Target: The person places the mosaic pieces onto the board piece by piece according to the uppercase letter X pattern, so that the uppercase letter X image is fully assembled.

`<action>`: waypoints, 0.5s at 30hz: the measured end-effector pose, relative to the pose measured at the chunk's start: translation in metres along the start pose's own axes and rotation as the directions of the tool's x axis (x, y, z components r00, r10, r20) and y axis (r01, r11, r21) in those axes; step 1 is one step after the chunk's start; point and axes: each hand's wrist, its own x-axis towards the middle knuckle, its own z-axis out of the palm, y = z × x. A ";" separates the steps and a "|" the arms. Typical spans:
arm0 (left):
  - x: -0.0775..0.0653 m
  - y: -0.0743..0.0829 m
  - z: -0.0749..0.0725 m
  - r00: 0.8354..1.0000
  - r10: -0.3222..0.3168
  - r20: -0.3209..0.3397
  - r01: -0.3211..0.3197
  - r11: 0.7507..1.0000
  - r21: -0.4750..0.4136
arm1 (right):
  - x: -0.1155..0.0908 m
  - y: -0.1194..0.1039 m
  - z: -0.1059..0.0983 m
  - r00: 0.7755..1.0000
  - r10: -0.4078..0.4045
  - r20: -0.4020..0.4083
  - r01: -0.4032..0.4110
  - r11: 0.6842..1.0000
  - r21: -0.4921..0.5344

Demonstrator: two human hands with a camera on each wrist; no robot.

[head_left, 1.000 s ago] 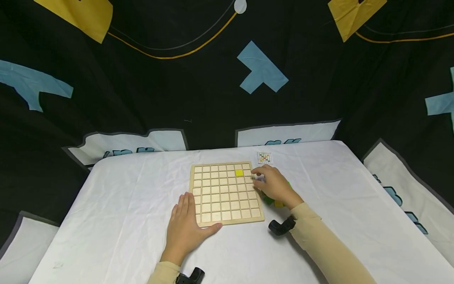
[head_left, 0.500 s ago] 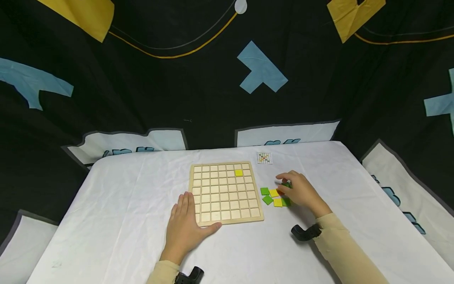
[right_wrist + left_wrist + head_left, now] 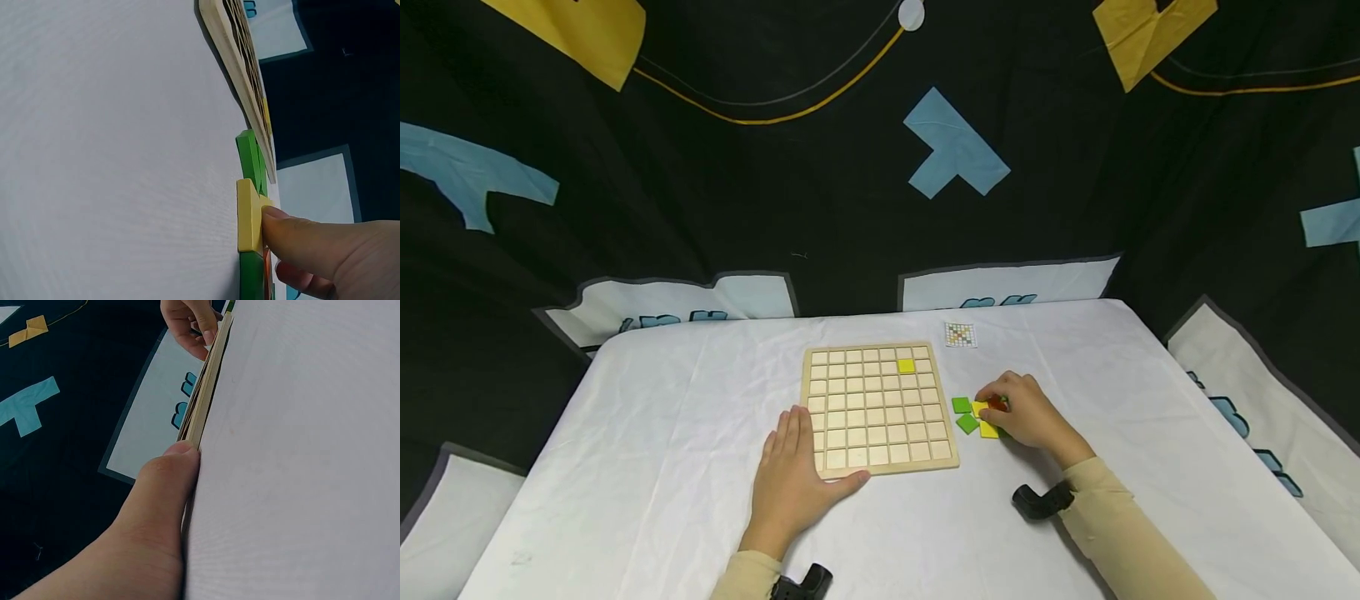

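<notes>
– Where are the loose tiles?
– Just right of the board, partly under the right hand, its fingers curled; whether they grip one, I can't tell
– The step?
– Likely picking one; next needs a clean pinch, the straight-fingered left hand bracing the board
</notes>
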 end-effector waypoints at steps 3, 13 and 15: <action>0.000 0.000 0.000 1.000 0.004 -0.005 -0.004 1.000 0.002 | 0.001 0.000 0.001 1.000 0.004 -0.019 -0.004 1.000 0.011; 0.001 0.000 0.000 1.000 0.003 0.001 -0.003 1.000 0.002 | 0.010 -0.003 0.003 0.997 -0.018 -0.076 0.030 0.986 0.165; 0.000 0.000 0.000 1.000 0.001 0.004 -0.001 1.000 -0.001 | 0.014 -0.007 0.004 0.996 -0.014 -0.083 0.030 0.980 0.195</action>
